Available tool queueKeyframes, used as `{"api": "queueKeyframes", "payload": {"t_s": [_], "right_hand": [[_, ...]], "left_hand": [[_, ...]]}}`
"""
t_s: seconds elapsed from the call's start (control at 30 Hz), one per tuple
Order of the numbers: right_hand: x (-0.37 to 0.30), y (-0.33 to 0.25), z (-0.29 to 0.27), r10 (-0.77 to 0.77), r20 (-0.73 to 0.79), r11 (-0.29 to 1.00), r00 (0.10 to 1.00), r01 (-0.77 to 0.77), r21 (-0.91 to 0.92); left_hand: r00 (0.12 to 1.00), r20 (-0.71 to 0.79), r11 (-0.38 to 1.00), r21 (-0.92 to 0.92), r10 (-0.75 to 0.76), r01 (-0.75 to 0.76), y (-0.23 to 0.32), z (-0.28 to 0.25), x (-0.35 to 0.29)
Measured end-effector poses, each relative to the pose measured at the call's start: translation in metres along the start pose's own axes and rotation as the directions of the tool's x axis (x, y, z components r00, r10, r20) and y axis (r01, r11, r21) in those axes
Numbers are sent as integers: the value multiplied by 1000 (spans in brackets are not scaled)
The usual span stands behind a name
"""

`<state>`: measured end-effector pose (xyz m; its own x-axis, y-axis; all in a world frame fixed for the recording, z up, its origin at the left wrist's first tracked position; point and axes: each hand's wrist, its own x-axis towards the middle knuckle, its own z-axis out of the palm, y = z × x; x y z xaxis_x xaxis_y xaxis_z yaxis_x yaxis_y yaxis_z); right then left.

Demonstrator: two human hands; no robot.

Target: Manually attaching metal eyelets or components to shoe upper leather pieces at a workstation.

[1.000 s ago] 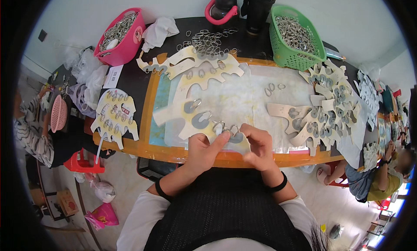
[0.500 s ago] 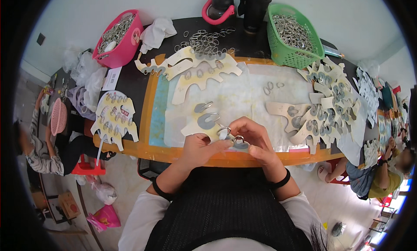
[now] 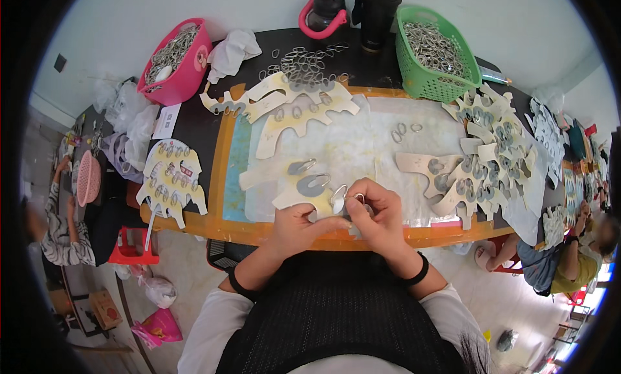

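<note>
A cream cut piece with tabs and grey patches lies at the table's front edge, its near end raised in my hands. My left hand grips that near end between thumb and fingers. My right hand pinches at the tab beside it, thumb against fingers; a metal oval ring stands up between the hands. A second ring at the right fingertips is mostly covered. Farther up the piece, more rings sit in folded tabs with grey patches.
Loose rings lie at the back, between a pink basket and a green basket of rings. Similar pieces are heaped at right; others rest on a round board. Behind stand a pink-handled pot and black tumbler. People sit at both sides.
My right fingers have closed from an arch over the ring into a tight pinch. The grey flap seen between my hands is now mostly hidden, and the piece has shifted slightly.
</note>
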<state>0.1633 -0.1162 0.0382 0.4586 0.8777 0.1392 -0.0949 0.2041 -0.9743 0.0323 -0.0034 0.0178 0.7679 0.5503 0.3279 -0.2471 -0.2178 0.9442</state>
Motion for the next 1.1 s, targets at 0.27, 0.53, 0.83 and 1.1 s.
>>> {"api": "queueKeyframes", "payload": {"t_s": [0.27, 0.53, 0.83, 1.1], "right_hand": [[7, 9, -9, 119, 92, 947, 989, -140, 288], [6, 2, -4, 16, 102, 981, 995, -35, 188], [5, 0, -10, 7, 93, 989, 996, -21, 147], [2, 5, -14, 54, 129, 986, 990, -73, 151]], "left_hand": [[994, -68, 942, -330, -88, 61, -7, -3, -5], [995, -99, 971, -234, 28, -50, -14, -6, -1], [987, -33, 981, -118, -159, 154, 3, -1, 1], [990, 124, 977, -195, -64, 87, -3, -9, 5]]}}
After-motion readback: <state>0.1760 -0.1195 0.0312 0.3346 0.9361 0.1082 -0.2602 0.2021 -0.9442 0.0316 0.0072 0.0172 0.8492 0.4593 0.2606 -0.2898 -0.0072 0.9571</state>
